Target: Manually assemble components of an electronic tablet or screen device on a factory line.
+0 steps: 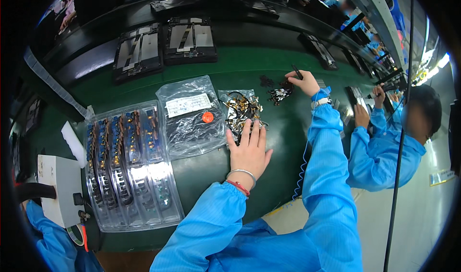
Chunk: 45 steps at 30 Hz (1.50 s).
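Observation:
My left hand [250, 152] lies with its fingers spread at the near edge of a pile of small black and gold flex cables [242, 110]. The pile rests on a clear plastic bag [223, 95]. Farther right, my right hand [306, 85] pinches a slim black tool [297, 72], its exact kind unclear. Just left of that hand is a cluster of small black parts with pale ends [278, 96], and beyond it a small heap of black bits [266, 81]. A large clear bag with a white label and an orange sticker [189, 133] sits left of the cables.
A clear tray [139, 221] holds rows of small circuit parts at left, beside a white box [60, 190]. Opened tablet-like devices [190, 39] stand along the back. At right, a co-worker in blue [384, 152] handles a device. A blue coiled cord [301, 171] hangs near my right sleeve.

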Available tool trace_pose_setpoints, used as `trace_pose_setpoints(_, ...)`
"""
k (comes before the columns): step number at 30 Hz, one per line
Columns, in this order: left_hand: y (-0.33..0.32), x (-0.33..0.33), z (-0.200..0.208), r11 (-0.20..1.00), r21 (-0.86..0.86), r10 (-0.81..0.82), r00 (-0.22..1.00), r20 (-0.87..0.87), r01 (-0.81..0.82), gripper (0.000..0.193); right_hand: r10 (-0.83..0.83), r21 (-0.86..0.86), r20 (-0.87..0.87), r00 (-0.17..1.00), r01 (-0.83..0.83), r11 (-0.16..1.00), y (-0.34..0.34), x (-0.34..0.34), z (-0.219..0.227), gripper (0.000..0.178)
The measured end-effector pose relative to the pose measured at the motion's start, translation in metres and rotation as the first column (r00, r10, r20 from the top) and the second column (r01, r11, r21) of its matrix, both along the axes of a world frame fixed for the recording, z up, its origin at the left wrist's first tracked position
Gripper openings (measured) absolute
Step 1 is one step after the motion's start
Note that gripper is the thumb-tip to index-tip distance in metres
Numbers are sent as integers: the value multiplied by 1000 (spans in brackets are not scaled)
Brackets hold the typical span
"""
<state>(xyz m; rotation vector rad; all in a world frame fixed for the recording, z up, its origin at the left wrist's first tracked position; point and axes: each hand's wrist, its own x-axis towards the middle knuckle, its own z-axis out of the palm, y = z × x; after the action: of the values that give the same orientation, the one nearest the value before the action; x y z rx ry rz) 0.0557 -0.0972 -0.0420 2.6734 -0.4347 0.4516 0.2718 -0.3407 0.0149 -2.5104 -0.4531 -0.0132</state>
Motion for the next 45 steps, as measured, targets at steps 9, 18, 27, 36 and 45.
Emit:
trace_pose_setpoints(9,0,-1,-5,1000,-18,12,1000,-6,-12,53,-17,-288,286,958,102,952,58,-27,0,20)
trace_pose_setpoints(18,0,-1,-1,999,-36,16,1000,-3,-16,53,-28,-410,283,959,147,900,67,-28,-5,17)
trace_pose_setpoints(27,3,-1,-3,999,-28,28,1000,0,-28,52,-38,-431,350,936,197,881,76,-40,-4,13)
trace_pose_setpoints(36,3,-1,-1,1000,-15,26,1000,-13,-26,52,-49,-380,315,948,173,909,64,-37,-4,14)
trace_pose_setpoints(45,1,-3,-2,1000,-21,21,999,-25,-22,53,-68,-448,294,953,201,871,68,-29,-14,17)
